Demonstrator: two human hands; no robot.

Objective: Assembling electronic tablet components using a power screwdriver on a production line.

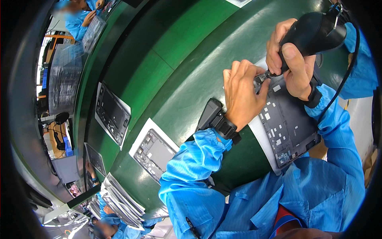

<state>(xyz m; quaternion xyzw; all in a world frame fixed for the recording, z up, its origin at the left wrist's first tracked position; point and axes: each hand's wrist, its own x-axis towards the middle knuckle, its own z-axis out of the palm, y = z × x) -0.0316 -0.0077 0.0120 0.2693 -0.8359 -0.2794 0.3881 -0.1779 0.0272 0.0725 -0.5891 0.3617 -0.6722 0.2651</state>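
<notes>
My right hand (pixel 296 75) is wrapped round a thick black electric screwdriver (pixel 312 34), its narrow end pointing down and left. That end meets the upper corner of a dark grey tablet housing (pixel 298 129), which has several small white patches. At the same corner, my left hand (pixel 243 93) has its thumb and forefinger on either side of a small black-and-silver part (pixel 260 79). Those fingers look closed on it, though its lower side is hidden. A white sheet (pixel 266 147) lies beneath the housing.
Another housing (pixel 153 153) lies on white paper to the left. Beyond it, a dark tablet (pixel 113 113) rests on the green belt (pixel 159 59). Stacked white sheets (pixel 123 201) stand lower left. A black cord (pixel 345 81) hangs by my right forearm. Co-workers sit at the far left.
</notes>
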